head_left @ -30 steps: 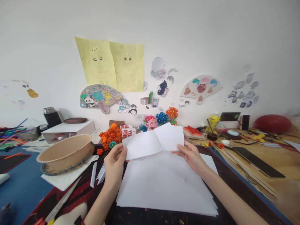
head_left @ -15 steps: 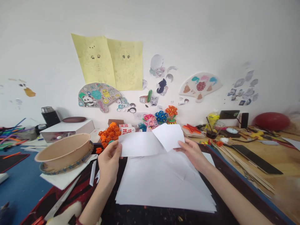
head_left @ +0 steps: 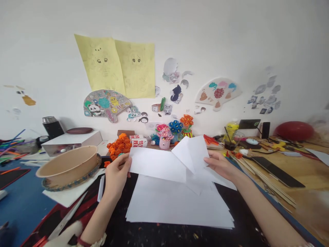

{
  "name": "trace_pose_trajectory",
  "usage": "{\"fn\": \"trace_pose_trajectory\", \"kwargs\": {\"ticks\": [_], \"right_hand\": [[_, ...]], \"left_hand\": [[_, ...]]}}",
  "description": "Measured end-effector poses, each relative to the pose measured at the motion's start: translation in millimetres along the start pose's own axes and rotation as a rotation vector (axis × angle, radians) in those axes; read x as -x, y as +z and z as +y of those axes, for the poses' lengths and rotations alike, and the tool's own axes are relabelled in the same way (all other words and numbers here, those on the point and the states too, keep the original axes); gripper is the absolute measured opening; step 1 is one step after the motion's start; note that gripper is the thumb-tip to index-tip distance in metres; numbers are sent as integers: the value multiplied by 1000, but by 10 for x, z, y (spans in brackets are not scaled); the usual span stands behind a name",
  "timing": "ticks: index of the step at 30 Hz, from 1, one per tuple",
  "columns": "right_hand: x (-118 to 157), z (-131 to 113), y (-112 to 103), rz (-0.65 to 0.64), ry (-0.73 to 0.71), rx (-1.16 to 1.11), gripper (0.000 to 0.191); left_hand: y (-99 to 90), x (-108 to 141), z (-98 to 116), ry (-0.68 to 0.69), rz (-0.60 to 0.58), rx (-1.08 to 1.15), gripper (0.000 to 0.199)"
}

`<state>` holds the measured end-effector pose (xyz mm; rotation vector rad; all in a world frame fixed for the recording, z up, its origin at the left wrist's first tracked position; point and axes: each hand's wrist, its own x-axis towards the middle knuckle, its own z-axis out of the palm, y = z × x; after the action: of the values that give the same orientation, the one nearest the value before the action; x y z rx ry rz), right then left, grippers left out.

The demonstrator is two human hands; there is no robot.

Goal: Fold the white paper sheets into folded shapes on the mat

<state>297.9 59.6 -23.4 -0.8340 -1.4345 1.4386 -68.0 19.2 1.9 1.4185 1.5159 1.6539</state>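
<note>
My left hand (head_left: 118, 171) pinches the left end of a folded sheet of white paper (head_left: 156, 164), thumb on the near side. At its other end my right hand (head_left: 222, 164) grips the right edge, where a folded flap (head_left: 185, 156) slants across the sheet. The folded paper is held up above a stack of white paper (head_left: 177, 206) on a dark mat. Where the flap and the sheets behind it meet, I cannot tell which layer belongs to which. Left of my left hand lie scissors (head_left: 68, 216) with a long blade and an orange-red handle.
A beige basin (head_left: 69, 164) stands at left beside a white box (head_left: 72, 139). Orange pipe-cleaner flowers (head_left: 119, 145) and a pink flower pot (head_left: 166, 142) line the back. At right lie wooden sticks (head_left: 267, 181), a dark flat slab (head_left: 277, 171) and a yellow bottle (head_left: 231, 130).
My right hand has moved to the right, drawing the right part of the paper outward. The folded flap shows wider across the middle. My left hand keeps its hold.
</note>
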Motion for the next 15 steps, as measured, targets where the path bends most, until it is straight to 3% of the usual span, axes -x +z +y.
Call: {"fn": "trace_pose_trajectory", "kwargs": {"ticks": [3, 6, 15], "right_hand": [[-34, 41, -35, -31, 63, 170, 36], [-73, 89, -39, -57, 90, 272, 34], [-7, -12, -2, -136, 86, 215, 32]], "left_hand": [[-26, -8, -15, -4, -82, -274, 30], [-31, -17, -30, -15, -135, -401, 31], [-81, -93, -86, -36, -9, -332, 38]]}}
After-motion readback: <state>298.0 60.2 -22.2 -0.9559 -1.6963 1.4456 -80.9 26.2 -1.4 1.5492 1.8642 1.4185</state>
